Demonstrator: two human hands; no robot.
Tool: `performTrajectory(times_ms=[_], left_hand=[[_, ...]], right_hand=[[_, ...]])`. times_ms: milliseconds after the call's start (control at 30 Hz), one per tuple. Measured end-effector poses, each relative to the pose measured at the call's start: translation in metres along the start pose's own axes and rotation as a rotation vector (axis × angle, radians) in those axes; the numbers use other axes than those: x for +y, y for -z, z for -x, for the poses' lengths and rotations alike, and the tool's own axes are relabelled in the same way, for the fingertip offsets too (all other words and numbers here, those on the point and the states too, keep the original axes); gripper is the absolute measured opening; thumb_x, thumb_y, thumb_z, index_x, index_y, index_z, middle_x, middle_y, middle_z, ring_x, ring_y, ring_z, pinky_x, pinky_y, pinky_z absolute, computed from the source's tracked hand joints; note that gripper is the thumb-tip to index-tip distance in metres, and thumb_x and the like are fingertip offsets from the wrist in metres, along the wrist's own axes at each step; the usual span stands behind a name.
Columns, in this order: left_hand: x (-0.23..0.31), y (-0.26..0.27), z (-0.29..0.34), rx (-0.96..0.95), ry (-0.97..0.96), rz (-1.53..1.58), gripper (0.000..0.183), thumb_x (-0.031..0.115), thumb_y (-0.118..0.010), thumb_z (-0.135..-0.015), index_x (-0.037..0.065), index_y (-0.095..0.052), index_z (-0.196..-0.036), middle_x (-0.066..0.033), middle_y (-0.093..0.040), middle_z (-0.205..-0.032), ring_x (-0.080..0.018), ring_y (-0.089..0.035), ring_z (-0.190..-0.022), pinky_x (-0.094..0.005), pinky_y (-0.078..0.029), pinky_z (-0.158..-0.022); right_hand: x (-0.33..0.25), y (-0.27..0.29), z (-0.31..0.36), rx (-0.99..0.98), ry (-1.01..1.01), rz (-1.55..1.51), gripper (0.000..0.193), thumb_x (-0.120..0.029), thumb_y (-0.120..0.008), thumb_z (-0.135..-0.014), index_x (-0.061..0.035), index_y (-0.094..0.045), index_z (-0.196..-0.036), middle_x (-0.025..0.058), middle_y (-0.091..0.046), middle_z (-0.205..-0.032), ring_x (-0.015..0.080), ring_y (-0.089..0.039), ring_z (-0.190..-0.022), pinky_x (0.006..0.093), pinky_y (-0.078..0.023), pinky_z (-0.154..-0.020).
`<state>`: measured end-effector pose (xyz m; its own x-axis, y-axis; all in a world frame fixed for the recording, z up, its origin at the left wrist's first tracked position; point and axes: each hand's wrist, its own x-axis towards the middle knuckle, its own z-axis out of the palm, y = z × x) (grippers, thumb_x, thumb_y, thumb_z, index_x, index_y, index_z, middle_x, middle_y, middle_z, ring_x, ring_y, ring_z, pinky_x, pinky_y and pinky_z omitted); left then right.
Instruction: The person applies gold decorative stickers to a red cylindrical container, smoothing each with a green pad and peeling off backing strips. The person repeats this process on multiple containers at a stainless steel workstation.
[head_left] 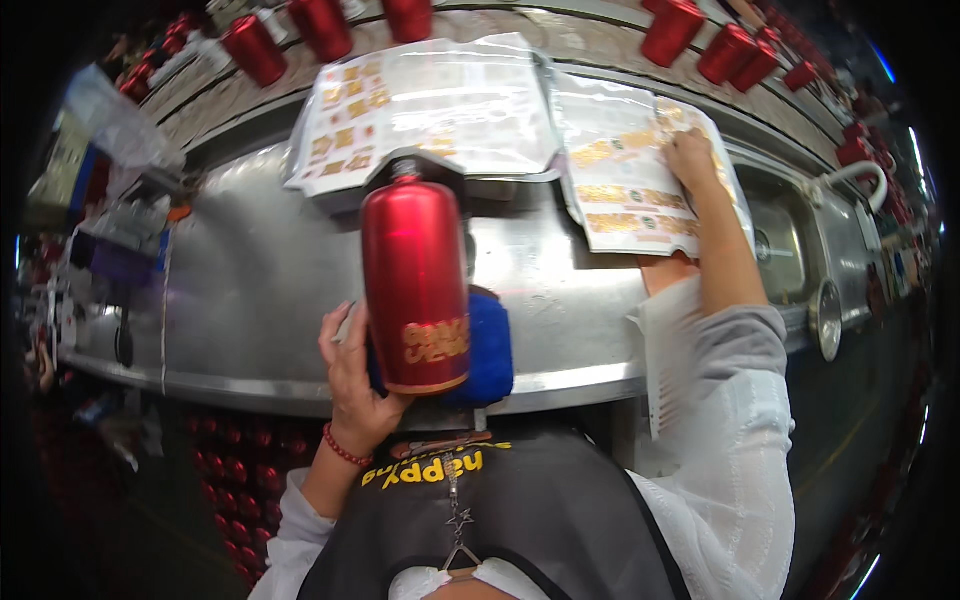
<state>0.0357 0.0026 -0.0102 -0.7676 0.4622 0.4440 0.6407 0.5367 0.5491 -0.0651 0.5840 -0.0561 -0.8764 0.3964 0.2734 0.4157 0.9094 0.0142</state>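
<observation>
A shiny red metal bottle (415,270) with gold lettering near its base lies over a blue cloth pad (490,345) at the front edge of the steel counter. My left hand (358,385) is beside the bottle's lower left side, its fingers stretched out and apart, with the thumb partly hidden by the bottle. Far to the right, my right hand (692,160) is closed, with bent fingers down on a decal sheet (625,225) printed with gold strips. Whatever sits at those fingertips is too small to make out. Left of it lies another sheet (470,110) with small gold decals.
Several red bottles (255,50) stand on the slatted conveyor (560,30) behind the counter (260,270). A sink (785,240) with a white hose (865,175) is at the right. White paper (660,350) hangs over the front edge. More red bottles (240,470) fill the space below left.
</observation>
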Motion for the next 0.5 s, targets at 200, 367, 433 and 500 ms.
performTrajectory(times_ms=[200,367,433,500], left_hand=[[0.019,0.021,-0.019,0.064,-0.137,-0.169,0.089,0.052,-0.080,-0.075,0.000,-0.052,-0.142,-0.0129,-0.063,-0.090,-0.0381,-0.048,-0.126,-0.0603,-0.020,-0.113],[0.002,0.001,-0.010,0.087,-0.077,-0.087,0.108,0.061,-0.078,-0.073,-0.002,-0.036,-0.151,-0.0141,-0.065,-0.108,-0.0368,-0.045,-0.128,-0.0604,-0.016,-0.114],[0.000,-0.002,-0.009,0.112,-0.092,-0.073,0.109,0.064,-0.077,-0.074,-0.002,-0.036,-0.150,-0.0139,-0.065,-0.109,-0.0363,-0.045,-0.129,-0.0606,-0.016,-0.114],[-0.004,-0.002,-0.007,0.107,-0.090,-0.073,0.111,0.066,-0.076,-0.074,-0.003,-0.036,-0.150,-0.0139,-0.066,-0.110,-0.0356,-0.045,-0.129,-0.0606,-0.016,-0.114]], right_hand=[[-0.040,0.078,0.027,0.166,0.323,-0.256,0.018,-0.015,-0.068,-0.091,0.0022,-0.065,-0.087,0.0181,-0.062,-0.098,0.0323,-0.060,-0.093,0.0370,-0.047,-0.084],[-0.151,0.165,0.097,-0.034,0.365,-0.868,0.021,-0.017,-0.068,-0.095,0.0013,-0.060,-0.087,0.0106,-0.062,-0.112,0.0190,-0.057,-0.107,0.0294,-0.041,-0.097],[-0.187,0.189,0.127,-0.079,0.430,-1.052,0.019,-0.017,-0.068,-0.095,0.0002,-0.061,-0.088,0.0080,-0.062,-0.112,0.0164,-0.057,-0.105,0.0282,-0.043,-0.094],[-0.218,0.206,0.150,-0.104,0.515,-1.141,0.018,-0.017,-0.067,-0.096,-0.0008,-0.063,-0.089,0.0059,-0.061,-0.113,0.0140,-0.056,-0.103,0.0265,-0.044,-0.090]])
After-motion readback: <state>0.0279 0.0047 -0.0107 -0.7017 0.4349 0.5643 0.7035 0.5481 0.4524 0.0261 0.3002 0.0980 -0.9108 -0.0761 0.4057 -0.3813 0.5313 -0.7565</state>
